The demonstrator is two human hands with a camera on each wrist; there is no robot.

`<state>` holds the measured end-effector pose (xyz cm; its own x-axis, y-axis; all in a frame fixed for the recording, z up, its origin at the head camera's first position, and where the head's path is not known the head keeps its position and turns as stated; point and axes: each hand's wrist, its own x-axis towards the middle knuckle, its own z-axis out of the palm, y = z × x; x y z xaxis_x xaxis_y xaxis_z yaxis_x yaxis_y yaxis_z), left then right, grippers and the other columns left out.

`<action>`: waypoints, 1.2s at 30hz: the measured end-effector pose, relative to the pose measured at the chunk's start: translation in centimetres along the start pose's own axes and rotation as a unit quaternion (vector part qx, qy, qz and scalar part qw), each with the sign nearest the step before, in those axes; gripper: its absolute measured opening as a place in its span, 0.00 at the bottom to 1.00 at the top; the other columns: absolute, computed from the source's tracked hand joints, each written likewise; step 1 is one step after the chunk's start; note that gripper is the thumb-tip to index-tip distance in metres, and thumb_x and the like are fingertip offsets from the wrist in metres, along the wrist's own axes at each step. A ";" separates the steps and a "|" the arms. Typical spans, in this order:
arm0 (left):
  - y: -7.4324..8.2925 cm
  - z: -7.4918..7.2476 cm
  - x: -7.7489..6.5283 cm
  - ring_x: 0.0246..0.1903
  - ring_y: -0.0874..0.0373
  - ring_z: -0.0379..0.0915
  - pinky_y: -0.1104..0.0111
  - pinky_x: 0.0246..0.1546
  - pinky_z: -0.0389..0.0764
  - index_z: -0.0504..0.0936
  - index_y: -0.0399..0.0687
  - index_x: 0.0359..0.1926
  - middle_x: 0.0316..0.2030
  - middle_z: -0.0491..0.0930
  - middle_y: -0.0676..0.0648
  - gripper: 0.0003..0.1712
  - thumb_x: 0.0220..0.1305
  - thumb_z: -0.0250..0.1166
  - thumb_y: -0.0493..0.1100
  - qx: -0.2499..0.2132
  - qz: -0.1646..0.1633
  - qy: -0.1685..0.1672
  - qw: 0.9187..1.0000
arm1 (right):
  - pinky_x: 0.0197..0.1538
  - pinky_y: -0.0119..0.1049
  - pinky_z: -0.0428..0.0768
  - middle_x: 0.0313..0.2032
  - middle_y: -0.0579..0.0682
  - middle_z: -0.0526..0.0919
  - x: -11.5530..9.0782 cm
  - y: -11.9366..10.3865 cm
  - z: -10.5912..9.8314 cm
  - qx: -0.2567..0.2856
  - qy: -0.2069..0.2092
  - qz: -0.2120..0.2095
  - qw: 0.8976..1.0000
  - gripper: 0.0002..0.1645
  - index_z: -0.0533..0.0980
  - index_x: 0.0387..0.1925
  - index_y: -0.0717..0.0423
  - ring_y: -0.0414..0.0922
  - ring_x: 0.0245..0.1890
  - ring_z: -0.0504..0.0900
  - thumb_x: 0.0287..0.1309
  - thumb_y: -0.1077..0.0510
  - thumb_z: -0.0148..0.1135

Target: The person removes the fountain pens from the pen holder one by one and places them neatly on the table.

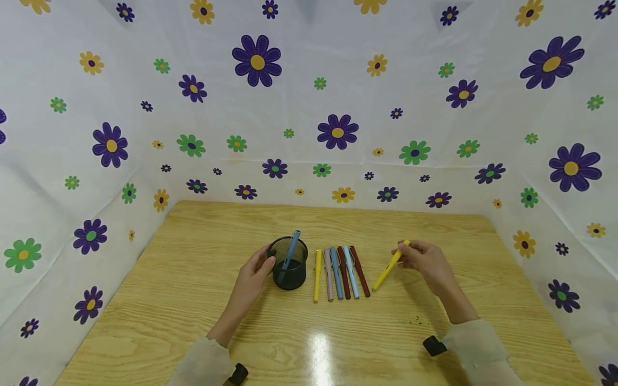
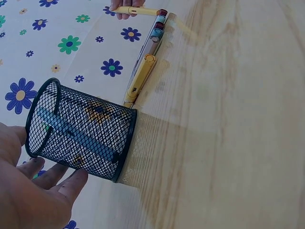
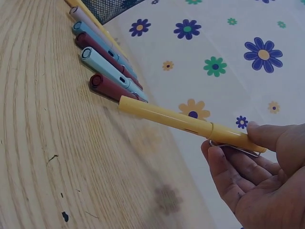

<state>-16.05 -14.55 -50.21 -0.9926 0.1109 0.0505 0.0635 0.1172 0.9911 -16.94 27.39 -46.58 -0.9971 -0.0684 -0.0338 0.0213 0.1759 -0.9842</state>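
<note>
A black mesh pen holder stands upright on the table with one blue pen leaning inside it. My left hand holds the holder from its left side, thumb near the rim and fingers against the mesh. On the right, my right hand pinches a yellow pen by its clip end. That pen slants down, its other end close to the row. Between the hands lie another yellow pen, a greyish pen, a blue pen, a light blue pen and two dark red pens.
The wooden table is bounded by a flower-print white cloth at the back and sides. Small dark specks lie on the wood near the right forearm. A black band shows at the right wrist.
</note>
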 end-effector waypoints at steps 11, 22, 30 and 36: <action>0.1 0.0 -0.1 0.72 0.40 0.62 0.50 0.67 0.71 0.62 0.39 0.78 0.73 0.64 0.31 0.34 0.80 0.57 0.50 0.004 -0.001 0.003 1.000 | 0.51 0.40 0.87 0.53 0.68 0.83 0.3 0.5 0.4 -0.003 -0.007 0.016 1.000 0.32 0.68 0.65 0.80 0.42 0.43 0.86 0.78 0.54 0.57; -0.2 0.0 0.1 0.71 0.40 0.63 0.51 0.66 0.73 0.61 0.39 0.78 0.72 0.65 0.32 0.34 0.81 0.56 0.49 -0.007 0.004 -0.003 1.000 | 0.50 0.39 0.87 0.53 0.72 0.82 0.5 0.7 0.9 -0.002 -0.024 0.018 1.000 0.31 0.65 0.67 0.81 0.42 0.42 0.87 0.77 0.58 0.57; -0.2 0.0 0.1 0.70 0.38 0.64 0.50 0.65 0.73 0.62 0.38 0.78 0.72 0.66 0.30 0.33 0.81 0.56 0.48 0.000 0.006 0.001 1.000 | 0.46 0.40 0.88 0.46 0.64 0.85 0.9 0.6 1.7 -0.043 -0.011 0.022 0.999 0.29 0.71 0.63 0.78 0.47 0.41 0.87 0.77 0.56 0.59; -0.2 0.0 0.0 0.72 0.38 0.62 0.51 0.66 0.72 0.61 0.37 0.78 0.73 0.63 0.30 0.34 0.81 0.56 0.48 0.001 0.006 0.000 1.000 | 0.46 0.41 0.88 0.41 0.58 0.86 1.2 0.6 2.2 -0.069 0.001 0.032 0.997 0.27 0.74 0.60 0.77 0.50 0.40 0.86 0.77 0.55 0.59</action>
<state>-16.07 -14.58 -50.44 -0.9919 0.1112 0.0615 0.0746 0.1175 0.9903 -17.99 25.28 -47.60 -0.9941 -0.0511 -0.0959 0.0752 0.3127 -0.9469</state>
